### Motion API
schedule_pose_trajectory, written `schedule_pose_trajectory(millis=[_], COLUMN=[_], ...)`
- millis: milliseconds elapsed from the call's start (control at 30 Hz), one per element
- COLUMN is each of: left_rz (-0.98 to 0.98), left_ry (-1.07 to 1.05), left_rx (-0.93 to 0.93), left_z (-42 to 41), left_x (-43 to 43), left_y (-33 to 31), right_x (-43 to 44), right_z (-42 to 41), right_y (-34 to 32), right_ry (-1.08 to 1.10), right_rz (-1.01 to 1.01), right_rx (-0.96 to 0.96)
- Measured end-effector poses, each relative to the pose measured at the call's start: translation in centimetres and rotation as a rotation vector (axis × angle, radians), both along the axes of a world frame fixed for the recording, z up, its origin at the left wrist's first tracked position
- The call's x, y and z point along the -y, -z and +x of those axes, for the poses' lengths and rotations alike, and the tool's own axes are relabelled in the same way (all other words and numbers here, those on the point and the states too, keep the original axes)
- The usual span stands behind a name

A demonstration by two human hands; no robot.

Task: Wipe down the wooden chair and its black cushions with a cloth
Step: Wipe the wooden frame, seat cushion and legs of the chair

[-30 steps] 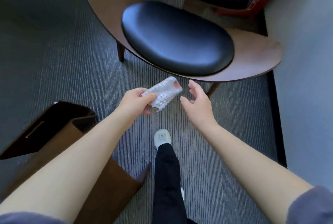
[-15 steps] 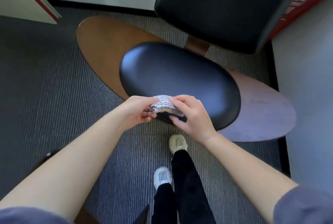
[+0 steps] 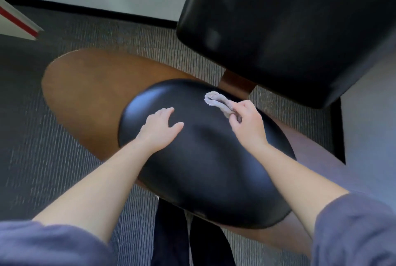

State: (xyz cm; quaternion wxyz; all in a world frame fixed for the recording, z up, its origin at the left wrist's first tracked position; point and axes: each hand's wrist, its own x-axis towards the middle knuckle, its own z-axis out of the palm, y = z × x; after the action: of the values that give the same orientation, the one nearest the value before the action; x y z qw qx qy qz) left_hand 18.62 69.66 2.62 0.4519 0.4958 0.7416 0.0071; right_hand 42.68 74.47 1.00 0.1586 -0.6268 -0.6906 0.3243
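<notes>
The wooden chair's brown seat shell (image 3: 85,85) fills the middle of the view, with a glossy black oval seat cushion (image 3: 205,169) on it and a black back cushion (image 3: 285,25) rising behind. My right hand (image 3: 246,124) pinches a bunched pale cloth (image 3: 216,99), whose free end lies on the far part of the seat cushion. My left hand (image 3: 160,128) rests flat, fingers spread, on the cushion's left part.
Grey ribbed carpet (image 3: 42,158) surrounds the chair. A white wall with a black skirting (image 3: 107,11) runs along the back, and a white panel with a red stripe (image 3: 17,23) juts in at far left. My dark trouser legs (image 3: 171,238) stand under the seat's near edge.
I have moved closer over the chair. The cloth passed from both hands into my right hand alone and now reaches the cushion's far part. My left hand let go and settled on the cushion.
</notes>
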Motion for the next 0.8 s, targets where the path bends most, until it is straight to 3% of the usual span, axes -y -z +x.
schedule_pose_trajectory(millis=[133,400,567,700,800], left_rz=[-0.002,0.307,0.422,0.45,0.45], left_ry=[0.253,0.69,0.729,0.716,0.708], left_rx=[-0.213,-0.49,-0.509,-0.498,-0.48], left_z=[-0.7,-3.8,-4.3,-4.3,-4.3], left_x=[-3.9,-7.6,-7.3,-7.4,-7.4], left_y=[4.8,12.1,13.5,13.5,13.4], right_x=[-4.4,-10.5,-10.6,-12.3,-13.3], right_z=[-0.3,-2.5,-5.0,-6.6,-8.8], right_y=[4.1,11.2,14.3,14.8,14.5], right_ry=[0.054,0.074,-0.074,-0.035,-0.185], right_rz=[-0.036,-0.022,-0.132,-0.215,-0.21], right_rx=[0.087,0.255,0.392,0.529,0.531])
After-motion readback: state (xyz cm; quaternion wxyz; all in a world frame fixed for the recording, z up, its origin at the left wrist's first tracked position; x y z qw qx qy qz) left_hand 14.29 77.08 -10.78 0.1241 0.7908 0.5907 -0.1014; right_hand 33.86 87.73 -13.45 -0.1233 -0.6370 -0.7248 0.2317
